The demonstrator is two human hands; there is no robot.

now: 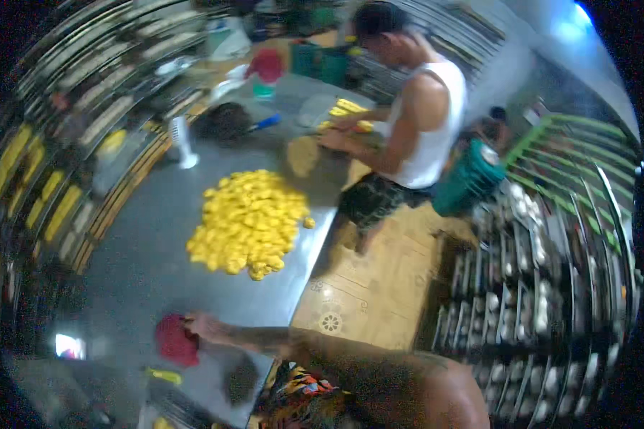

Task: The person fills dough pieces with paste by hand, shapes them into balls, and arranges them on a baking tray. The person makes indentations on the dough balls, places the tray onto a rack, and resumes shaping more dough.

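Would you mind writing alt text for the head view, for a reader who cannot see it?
The person's hand reaches across a grey metal table and touches a red rounded object; which hand it is cannot be told. A heap of small yellow pieces lies mid-table, and another person in a white sleeveless top works at the far end.

Dim indoor shot, overall soft and low-res. Brightest spot is a blue-white glare top right; small blown-out patch lower left. The steel surface shows a dull grey sheen, no crisp shadows. The yellow pile is oversaturated, individual pieces hard to separate. Heavy fisheye: racks and shelves bend hard toward the rim, and the corners go black. Smear blur along the left edge. The near arm is dark and underexposed.
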